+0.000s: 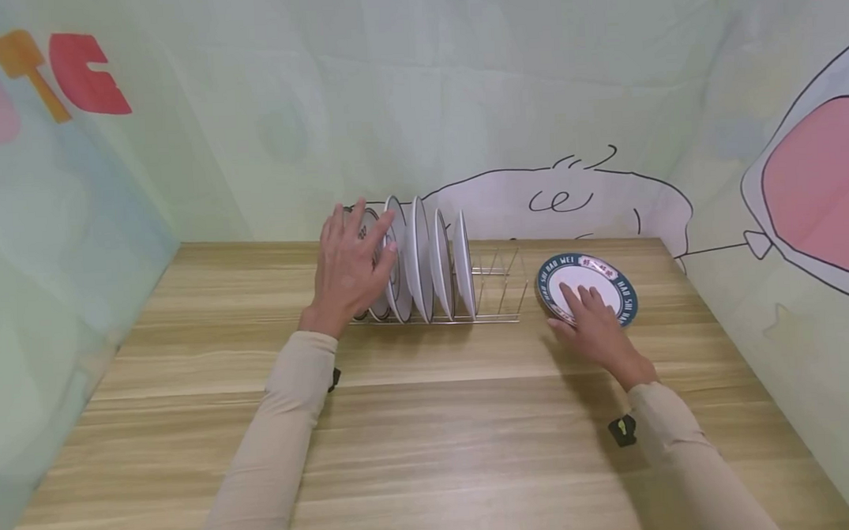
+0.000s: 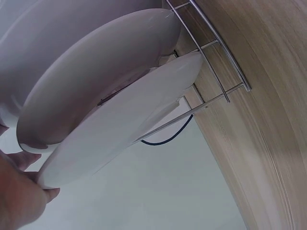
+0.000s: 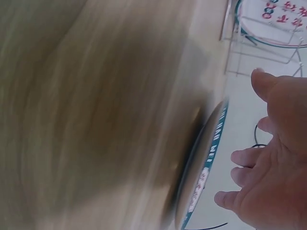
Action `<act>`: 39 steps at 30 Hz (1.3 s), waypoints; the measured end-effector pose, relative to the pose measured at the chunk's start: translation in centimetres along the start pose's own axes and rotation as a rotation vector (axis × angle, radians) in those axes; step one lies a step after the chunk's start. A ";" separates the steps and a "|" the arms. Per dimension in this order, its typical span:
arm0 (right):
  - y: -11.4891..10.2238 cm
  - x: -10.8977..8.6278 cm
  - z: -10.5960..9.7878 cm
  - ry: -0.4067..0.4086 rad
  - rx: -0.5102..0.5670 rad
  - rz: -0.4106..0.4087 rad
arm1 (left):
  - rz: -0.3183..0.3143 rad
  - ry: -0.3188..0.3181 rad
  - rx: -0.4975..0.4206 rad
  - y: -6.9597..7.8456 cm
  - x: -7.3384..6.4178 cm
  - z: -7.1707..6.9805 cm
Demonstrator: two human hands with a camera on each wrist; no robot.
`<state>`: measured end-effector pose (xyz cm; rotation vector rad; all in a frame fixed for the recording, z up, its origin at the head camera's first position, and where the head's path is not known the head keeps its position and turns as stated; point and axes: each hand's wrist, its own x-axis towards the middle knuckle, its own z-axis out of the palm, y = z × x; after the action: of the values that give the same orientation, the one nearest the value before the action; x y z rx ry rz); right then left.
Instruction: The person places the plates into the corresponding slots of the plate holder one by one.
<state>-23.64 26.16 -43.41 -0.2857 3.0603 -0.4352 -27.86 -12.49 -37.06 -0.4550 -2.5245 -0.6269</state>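
White plates (image 1: 421,257) with dark rims stand on edge in a wire dish rack (image 1: 498,319). My left hand (image 1: 353,264) is at the rack's left end, covering part of the leftmost plates. In the left wrist view its fingers (image 2: 21,201) bend around the rim of the outermost plate (image 2: 120,124), with fingertips on both sides of it. At the right, a plate (image 1: 591,267) with a teal lettered rim lies face up on the table. Over it hovers my right hand (image 1: 598,332), fingers loosely extended; the right wrist view shows a gap between them and this plate (image 3: 204,167).
The wood-patterned table (image 1: 432,438) reaches back to a printed cloth wall (image 1: 418,107). Vacant wire slots (image 1: 499,281) are at the rack's right end, between the standing plates and the lying one. Another cloth wall (image 1: 775,321) borders the table's right side.
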 end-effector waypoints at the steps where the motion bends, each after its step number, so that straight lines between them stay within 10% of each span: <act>1: 0.2 0.0 0.1 -0.014 -0.004 0.004 | 0.000 0.000 0.000 0.0 0.0 0.0; 39: 1.7 1.8 1.0 -0.175 -0.029 0.079 | 0.006 0.004 -0.004 0.0 -0.1 -0.1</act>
<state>-25.63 27.16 -44.88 -0.1912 2.8966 -0.3431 -27.73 -12.52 -37.07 -0.4623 -2.5181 -0.6297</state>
